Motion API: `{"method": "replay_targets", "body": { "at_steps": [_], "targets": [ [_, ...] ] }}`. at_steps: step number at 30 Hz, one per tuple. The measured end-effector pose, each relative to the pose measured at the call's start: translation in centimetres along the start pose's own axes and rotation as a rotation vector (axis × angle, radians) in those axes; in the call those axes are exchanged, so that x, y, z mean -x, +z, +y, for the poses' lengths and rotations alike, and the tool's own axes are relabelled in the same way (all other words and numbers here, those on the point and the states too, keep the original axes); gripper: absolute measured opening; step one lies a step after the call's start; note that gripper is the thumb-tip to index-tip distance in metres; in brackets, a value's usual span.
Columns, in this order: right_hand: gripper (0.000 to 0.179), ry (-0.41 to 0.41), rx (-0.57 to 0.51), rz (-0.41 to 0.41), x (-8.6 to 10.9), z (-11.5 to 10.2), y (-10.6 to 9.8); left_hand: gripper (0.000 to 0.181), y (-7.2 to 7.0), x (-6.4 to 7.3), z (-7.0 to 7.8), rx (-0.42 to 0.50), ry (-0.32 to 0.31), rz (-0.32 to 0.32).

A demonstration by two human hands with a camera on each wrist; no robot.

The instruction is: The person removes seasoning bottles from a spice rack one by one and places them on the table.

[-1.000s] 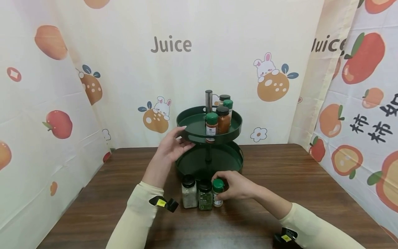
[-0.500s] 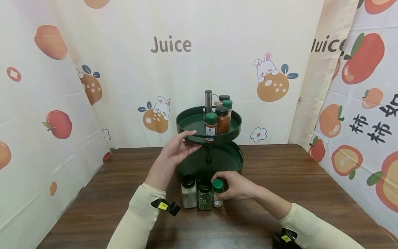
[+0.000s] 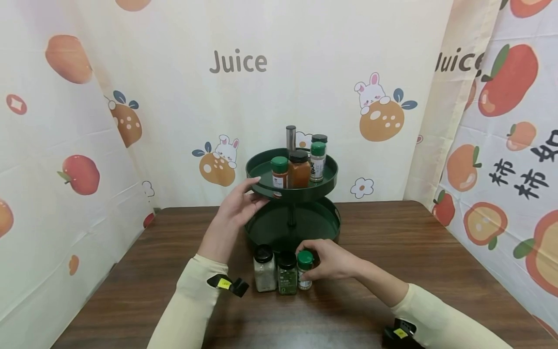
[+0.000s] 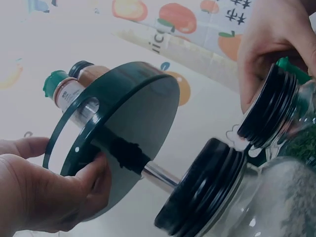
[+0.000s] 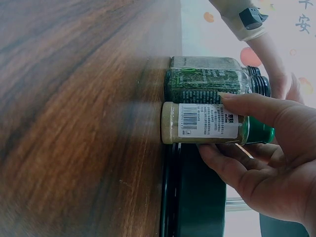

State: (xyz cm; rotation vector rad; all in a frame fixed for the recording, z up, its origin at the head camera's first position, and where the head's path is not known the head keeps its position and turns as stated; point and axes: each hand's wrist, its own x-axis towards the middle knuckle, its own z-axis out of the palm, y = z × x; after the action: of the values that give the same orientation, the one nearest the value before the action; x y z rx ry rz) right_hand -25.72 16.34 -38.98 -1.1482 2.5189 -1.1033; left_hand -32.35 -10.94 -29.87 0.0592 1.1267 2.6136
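Observation:
A dark green two-tier rotating spice rack (image 3: 309, 196) stands at the table's middle. My left hand (image 3: 237, 208) grips the left rim of its upper tray, thumb on top and fingers underneath. In front of the rack, my right hand (image 3: 333, 259) holds a small green-capped spice jar (image 5: 207, 121) between thumb and fingers; the jar stands upright on the table. Beside it are a black-lidded jar of green herbs (image 3: 287, 278) and a taller black-lidded jar of pale seasoning (image 3: 264, 274).
On the upper tray are a green-capped red jar (image 3: 279, 167), an orange-brown jar (image 3: 299, 172), a white-labelled green-capped jar (image 3: 317, 162) and a black-lidded jar (image 3: 319, 138) behind. Printed curtains (image 3: 305, 58) enclose the wooden table (image 3: 383, 228) at back and sides.
My left hand moved right along the rim, then back left, and the upper tray turned with it. Its front jars swung left. My right hand has stayed on its jar.

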Motion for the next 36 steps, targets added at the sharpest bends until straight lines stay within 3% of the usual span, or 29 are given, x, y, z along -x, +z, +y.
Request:
{"method": "replay_targets", "body": {
  "at_steps": [6, 36],
  "targets": [
    [0.037, 0.001, 0.003, 0.002, 0.0, 0.0, 0.0, 0.068, -0.3, -0.2, 0.4, 0.040, -0.002, 0.016],
    [0.044, 0.033, -0.026, -0.047, 0.2, -0.9, -1.2, 0.071, -0.4, 0.3, 0.3, -0.017, 0.007, 0.015]
  ]
}}
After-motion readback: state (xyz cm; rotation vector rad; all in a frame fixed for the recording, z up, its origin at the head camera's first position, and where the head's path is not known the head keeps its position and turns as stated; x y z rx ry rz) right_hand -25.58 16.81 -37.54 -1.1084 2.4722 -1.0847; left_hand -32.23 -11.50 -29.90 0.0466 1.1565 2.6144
